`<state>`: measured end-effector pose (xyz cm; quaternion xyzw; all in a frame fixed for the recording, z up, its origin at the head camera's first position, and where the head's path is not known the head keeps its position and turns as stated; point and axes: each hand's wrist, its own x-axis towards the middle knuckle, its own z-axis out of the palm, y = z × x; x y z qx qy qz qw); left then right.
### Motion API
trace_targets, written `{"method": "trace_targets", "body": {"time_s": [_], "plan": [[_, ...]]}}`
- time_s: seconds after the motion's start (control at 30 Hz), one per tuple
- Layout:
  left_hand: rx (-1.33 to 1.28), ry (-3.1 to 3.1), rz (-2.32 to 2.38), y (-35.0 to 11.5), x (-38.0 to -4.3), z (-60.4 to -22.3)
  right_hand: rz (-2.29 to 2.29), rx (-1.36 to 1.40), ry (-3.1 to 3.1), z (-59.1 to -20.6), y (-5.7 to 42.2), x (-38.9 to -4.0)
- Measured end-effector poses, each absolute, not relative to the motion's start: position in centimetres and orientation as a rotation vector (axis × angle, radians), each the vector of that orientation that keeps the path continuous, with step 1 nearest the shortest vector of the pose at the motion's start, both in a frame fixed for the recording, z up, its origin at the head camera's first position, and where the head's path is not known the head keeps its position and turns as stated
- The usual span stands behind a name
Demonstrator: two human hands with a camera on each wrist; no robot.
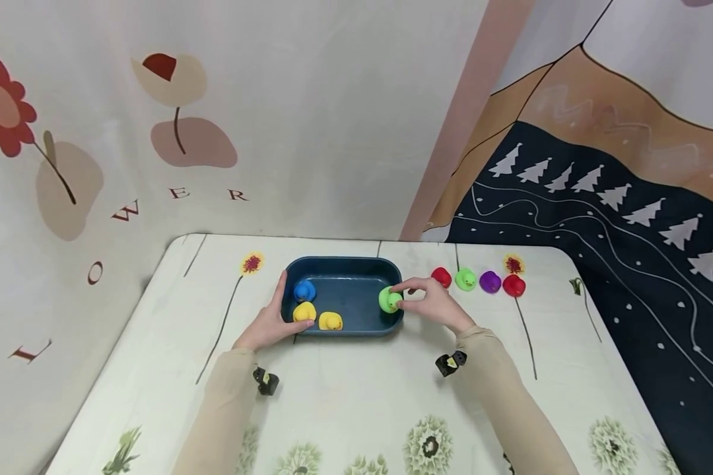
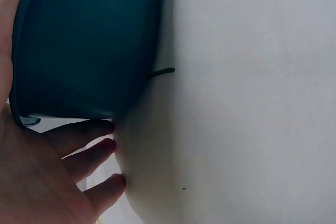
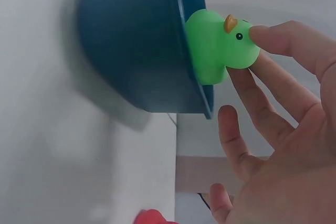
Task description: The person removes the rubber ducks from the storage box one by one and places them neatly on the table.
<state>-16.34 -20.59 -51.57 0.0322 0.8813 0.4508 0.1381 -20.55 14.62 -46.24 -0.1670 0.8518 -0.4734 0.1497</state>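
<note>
A dark blue rectangular tray (image 1: pixel 350 264) stands on the table. My left hand (image 1: pixel 271 322) holds its left end, thumb over the front rim and fingers along the outer left wall. My right hand (image 1: pixel 436 303) pinches a light green rubber duck (image 1: pixel 387 299) by its head, thumb on one side and fingertips on the other. In the right wrist view the duck (image 3: pixel 207 51) overlaps the tray's right rim, its body partly behind the wall. Inside the tray, at the left, lie a blue duck (image 1: pixel 304 291) and two yellow ducks, one (image 1: pixel 331 321) by the front wall, the other (image 1: pixel 304 311) beside my left thumb.
Right of the tray, a row holds a red duck (image 1: pixel 441 277), a green duck (image 1: pixel 466 279), a purple duck (image 1: pixel 490 282) and another red duck (image 1: pixel 513 285). The white table (image 1: pixel 344 396) has a flower-print cover. A printed curtain (image 1: pixel 333 132) hangs behind it.
</note>
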Motion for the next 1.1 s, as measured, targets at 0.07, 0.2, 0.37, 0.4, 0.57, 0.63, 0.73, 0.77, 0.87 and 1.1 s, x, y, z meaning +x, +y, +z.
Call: {"method": "trace_targets", "body": {"time_s": [0.07,0.2,0.37,0.4,0.57,0.63,0.73,0.77,0.87,1.1], "plan": [[0.093,2.549,1.308,-20.6,-16.3,-51.6,-1.396,-0.492,2.445,-46.1,14.8,-20.5],[0.095,2.550,1.317,-20.6,-16.3,-51.6,-1.471,-0.502,2.432,-45.8,15.2,-20.5],[0.094,2.544,1.324,-20.5,-16.3,-51.6,-1.520,-0.494,2.432,-44.1,15.4,-19.8],[0.093,2.544,1.323,-20.5,-16.3,-51.6,-1.536,-0.499,2.429,-43.6,15.5,-19.6],[0.098,2.547,1.322,-20.5,-16.3,-51.6,-1.624,-0.499,2.393,-43.6,16.3,-19.3],[0.100,2.548,1.322,-20.5,-16.2,-51.6,-1.649,-0.475,2.378,-44.7,16.9,-19.6],[0.101,2.548,1.325,-20.6,-16.2,-51.7,-1.665,-0.439,2.371,-46.2,17.7,-19.8],[0.100,2.548,1.326,-20.6,-16.2,-51.7,-1.672,-0.431,2.368,-46.4,18.0,-19.8],[0.102,2.551,1.320,-20.6,-16.2,-51.6,-1.680,-0.401,2.377,-47.0,18.8,-19.5],[0.124,2.565,1.312,-20.5,-16.2,-51.5,-1.613,-0.362,2.431,-47.9,20.5,-19.5]]}}
